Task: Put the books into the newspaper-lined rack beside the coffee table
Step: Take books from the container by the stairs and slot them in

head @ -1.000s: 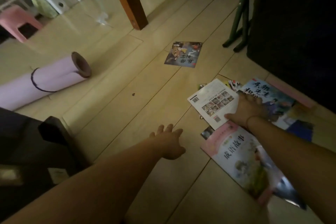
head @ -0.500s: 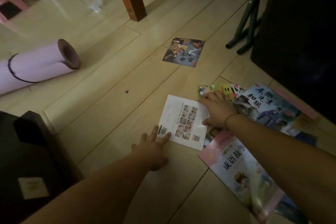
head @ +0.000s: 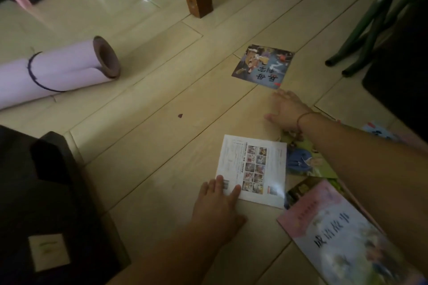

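Flat left hand (head: pixel 217 201) presses the white, picture-gridded book (head: pixel 253 170); right hand (head: pixel 286 111) spread beside the dark book (head: pixel 262 66)

We've got a white booklet (head: pixel 252 170) with a grid of colourful thumbnails, a dark blue picture book (head: pixel 262 66), a pink-covered book (head: pixel 342 236), a lilac rolled mat (head: pixel 53 71), and pale wood-plank floor (head: pixel 150 136).

Five books (head: pixel 252 170) – two hands (head: pixel 216 206) – one rolled mat (head: pixel 58 69)
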A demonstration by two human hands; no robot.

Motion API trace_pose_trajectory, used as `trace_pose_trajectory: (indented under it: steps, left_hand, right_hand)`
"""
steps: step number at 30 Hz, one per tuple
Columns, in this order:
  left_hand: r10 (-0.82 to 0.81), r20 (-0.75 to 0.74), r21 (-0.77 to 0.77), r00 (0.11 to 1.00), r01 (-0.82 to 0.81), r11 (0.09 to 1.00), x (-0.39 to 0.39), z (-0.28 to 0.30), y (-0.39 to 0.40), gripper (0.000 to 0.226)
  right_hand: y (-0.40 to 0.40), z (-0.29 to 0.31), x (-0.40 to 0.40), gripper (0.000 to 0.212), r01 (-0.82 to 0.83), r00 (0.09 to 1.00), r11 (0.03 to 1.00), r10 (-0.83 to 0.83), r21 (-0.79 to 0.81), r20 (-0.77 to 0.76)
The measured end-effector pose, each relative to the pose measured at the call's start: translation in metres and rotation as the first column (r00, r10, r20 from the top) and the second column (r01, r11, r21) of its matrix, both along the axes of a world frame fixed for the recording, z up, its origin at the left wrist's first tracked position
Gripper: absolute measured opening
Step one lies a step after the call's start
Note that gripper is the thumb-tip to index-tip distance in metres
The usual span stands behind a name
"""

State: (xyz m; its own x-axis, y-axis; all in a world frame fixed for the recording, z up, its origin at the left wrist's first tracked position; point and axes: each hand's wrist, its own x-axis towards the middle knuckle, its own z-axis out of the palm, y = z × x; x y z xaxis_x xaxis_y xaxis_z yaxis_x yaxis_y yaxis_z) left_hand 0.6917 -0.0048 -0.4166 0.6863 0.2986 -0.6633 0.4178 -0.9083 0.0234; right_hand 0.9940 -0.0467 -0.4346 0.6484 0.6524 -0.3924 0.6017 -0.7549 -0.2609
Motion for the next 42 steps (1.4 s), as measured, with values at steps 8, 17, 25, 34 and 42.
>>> trace_pose_trajectory:
  steps: [8,17,25,34,42]
  left_hand:
    - [0.039,-0.022,-0.087,0.999,-0.04,0.995,0.0,0.002,0.001,0.075]
    - [0.032,-0.013,-0.078,0.999,-0.033,0.996,0.002,0.003,-0.001,0.073]
    - [0.035,-0.021,-0.071,0.999,-0.036,0.997,0.003,0.006,-0.002,0.072]
    - [0.049,-0.041,-0.055,0.998,-0.051,0.997,0.007,0.013,-0.004,0.067]
    - [0.031,-0.044,-0.055,0.999,-0.034,0.998,0.002,0.01,-0.004,0.065]
  right_hand:
    - [0.036,-0.018,0.027,0.088,-0.011,0.997,0.996,0.019,-0.092,0.08]
    - [-0.011,-0.006,-0.063,0.036,-0.203,0.94,0.979,0.201,-0.02,0.274]
    - [-0.036,0.01,-0.119,0.067,-0.267,0.94,0.96,0.28,-0.091,0.194]
    - [0.027,0.009,0.01,0.123,0.117,0.992,0.993,-0.116,-0.021,0.045]
    - [0.012,0.0,0.031,0.086,0.407,0.907,0.913,-0.408,0.032,0.107]
